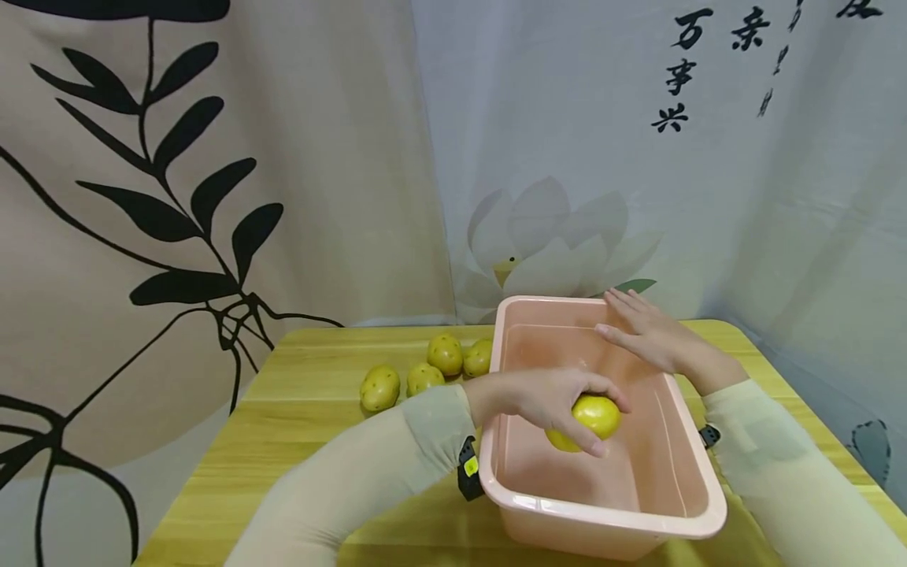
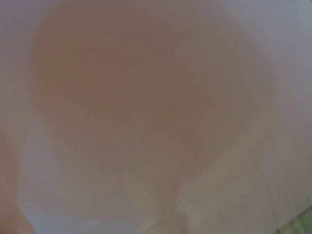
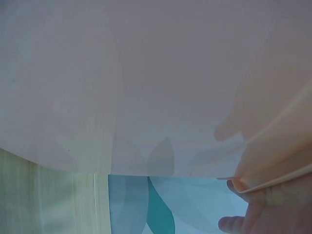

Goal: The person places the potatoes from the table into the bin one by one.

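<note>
My left hand (image 1: 546,398) reaches over the near-left side of a pink plastic basin (image 1: 602,516). Its thumb and fingers grip a smooth oval yellow fruit (image 1: 597,416) inside the basin. My right hand (image 1: 655,335) rests across the far-right rim, thumb over the inside and fingers stretched along the far edge. Seen in the right wrist view, that hand (image 3: 275,209) lies at the rim, partly as a shadow through the translucent wall. The left wrist view shows only a blurred pink surface; hand and fruit cannot be made out there.
Left of the basin, several dark-dotted, yellow-green, potato-like things (image 1: 379,387) lie on the wooden table (image 1: 305,441); the basin partly hides one (image 1: 478,358). Behind the table hangs a printed curtain (image 1: 354,157).
</note>
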Tool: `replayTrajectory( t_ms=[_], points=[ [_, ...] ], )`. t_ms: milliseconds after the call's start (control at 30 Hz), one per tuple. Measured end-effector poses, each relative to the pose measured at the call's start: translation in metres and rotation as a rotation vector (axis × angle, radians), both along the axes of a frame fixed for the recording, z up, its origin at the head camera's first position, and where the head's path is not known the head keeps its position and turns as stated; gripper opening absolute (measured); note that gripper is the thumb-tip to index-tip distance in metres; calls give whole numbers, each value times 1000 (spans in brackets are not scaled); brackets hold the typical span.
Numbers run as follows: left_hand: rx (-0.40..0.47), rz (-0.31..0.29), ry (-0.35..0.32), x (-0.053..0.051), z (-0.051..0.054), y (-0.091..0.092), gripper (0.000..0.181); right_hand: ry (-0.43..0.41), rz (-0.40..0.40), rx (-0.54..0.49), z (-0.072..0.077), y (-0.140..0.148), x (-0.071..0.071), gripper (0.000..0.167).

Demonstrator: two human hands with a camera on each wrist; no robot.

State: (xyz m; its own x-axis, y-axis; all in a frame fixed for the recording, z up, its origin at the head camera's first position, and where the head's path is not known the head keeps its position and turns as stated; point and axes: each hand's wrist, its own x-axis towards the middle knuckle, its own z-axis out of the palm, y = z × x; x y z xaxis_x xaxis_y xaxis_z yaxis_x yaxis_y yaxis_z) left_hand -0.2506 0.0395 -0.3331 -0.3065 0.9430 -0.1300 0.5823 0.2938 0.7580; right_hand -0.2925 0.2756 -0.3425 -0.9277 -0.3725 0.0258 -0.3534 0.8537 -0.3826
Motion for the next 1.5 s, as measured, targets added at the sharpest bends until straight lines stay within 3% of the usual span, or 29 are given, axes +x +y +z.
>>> replayTrajectory(
  t_ms=[100,200,433,500,667,733,900,1133,1500],
  points=[
    [-44,-26,-63,1,0,0,59,-10,-2,-1,1,0,0,82],
    [-80,-41,-74,1,0,-1,61,-10,1,-7,1,0,1,81],
    [-136,-175,128,2,-3,2,61,14,7,-20,-3,3,1,79],
    [-149,-194,91,3,-3,3,62,18,10,-24,-4,4,1,79],
    [-122,-148,-284,4,-6,2,65,33,18,-39,-4,2,-1,78],
    [-98,-130,-373,4,-6,2,65,40,18,-41,-4,2,-2,77],
    [-75,-125,-376,4,-5,2,67,37,12,-41,-3,2,-2,78],
    [-71,-125,-318,2,-4,0,73,34,13,-37,-2,1,-1,78],
    [-46,-121,-330,2,-5,0,74,24,8,-36,-2,2,-2,79]
  ],
)
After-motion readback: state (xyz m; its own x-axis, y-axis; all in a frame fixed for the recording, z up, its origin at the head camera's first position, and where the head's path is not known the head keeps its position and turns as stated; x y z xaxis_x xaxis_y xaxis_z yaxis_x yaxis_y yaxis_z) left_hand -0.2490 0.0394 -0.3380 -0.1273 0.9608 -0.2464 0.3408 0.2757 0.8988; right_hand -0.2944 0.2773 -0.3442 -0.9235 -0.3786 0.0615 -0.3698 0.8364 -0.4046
